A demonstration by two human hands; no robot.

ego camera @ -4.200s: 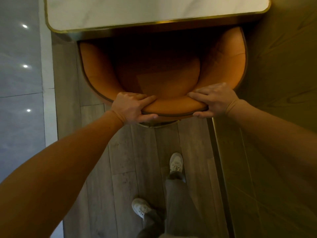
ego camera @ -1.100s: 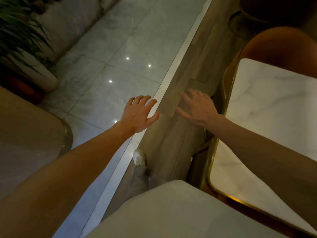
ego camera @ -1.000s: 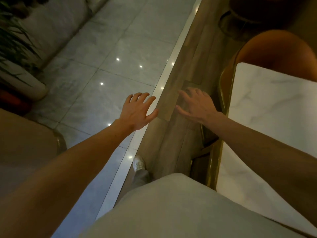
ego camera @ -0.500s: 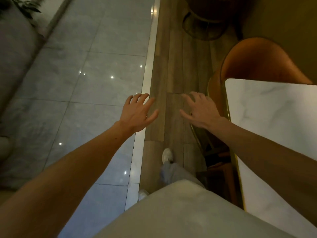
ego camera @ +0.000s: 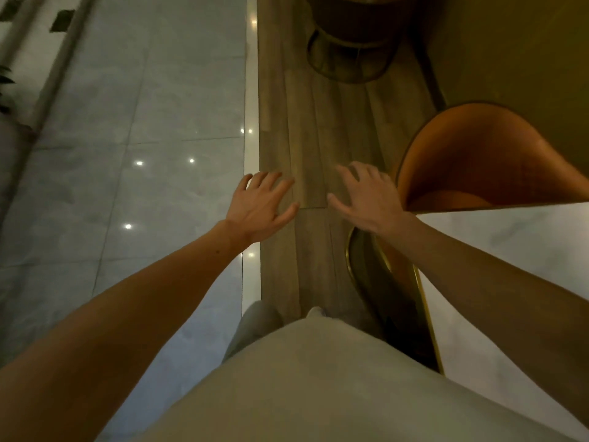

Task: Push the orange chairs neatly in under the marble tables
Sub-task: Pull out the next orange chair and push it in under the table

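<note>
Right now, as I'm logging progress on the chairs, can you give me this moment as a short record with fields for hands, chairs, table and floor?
Left hand: open, fingers spread, holding nothing
Right hand: open, fingers spread, holding nothing
Orange chair: at the table's far end, seat partly under the edge
Marble table: on the right, gold rim
Second chair: farther ahead, dark, ring base
Floor: wooden planks below the hands, grey tiles to the left
</note>
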